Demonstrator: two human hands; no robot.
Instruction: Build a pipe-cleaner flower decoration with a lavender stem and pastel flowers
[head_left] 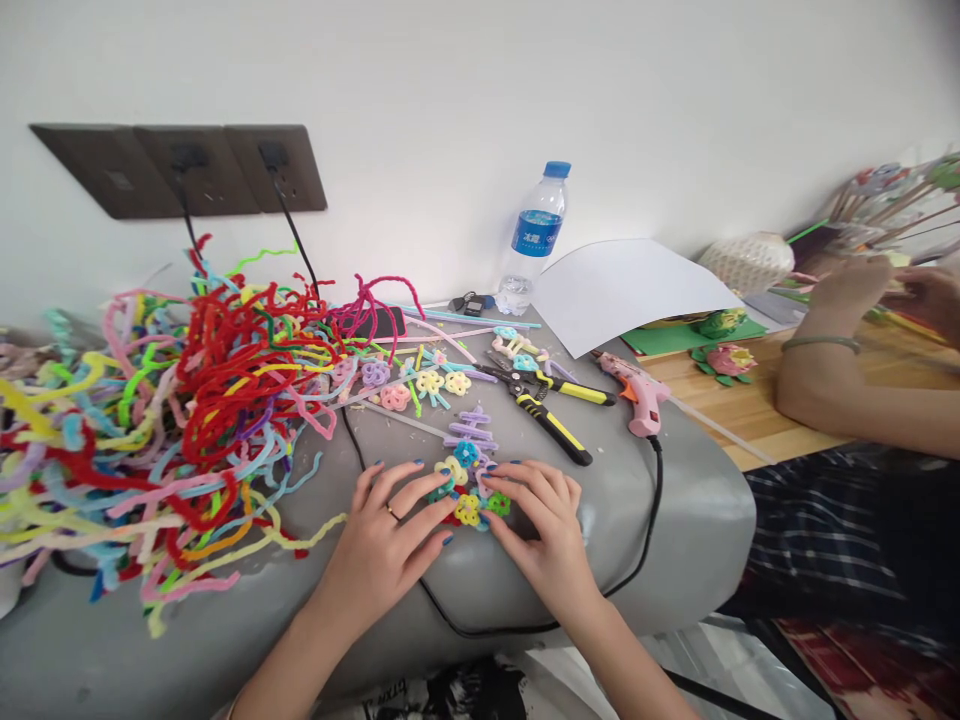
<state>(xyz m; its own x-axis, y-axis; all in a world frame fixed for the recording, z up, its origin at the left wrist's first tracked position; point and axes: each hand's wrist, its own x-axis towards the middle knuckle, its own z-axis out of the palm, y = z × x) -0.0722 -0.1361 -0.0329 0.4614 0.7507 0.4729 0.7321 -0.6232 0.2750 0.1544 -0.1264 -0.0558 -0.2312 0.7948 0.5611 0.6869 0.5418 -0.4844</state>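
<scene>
Gray counter (701, 510) has the left hand (390, 528) and right hand (546, 518) over it, fuzzy flower cluster (466, 509) sitting between them. Left grip's pretty loose, fingertips touching flowers; right grip's half spread around the green flower (499, 503), can't tell if it's pinching.

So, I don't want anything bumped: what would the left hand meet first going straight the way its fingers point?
The cluster of fuzzy flowers; the left hand already seems to touch its edge, though exact contact is unclear.
</scene>
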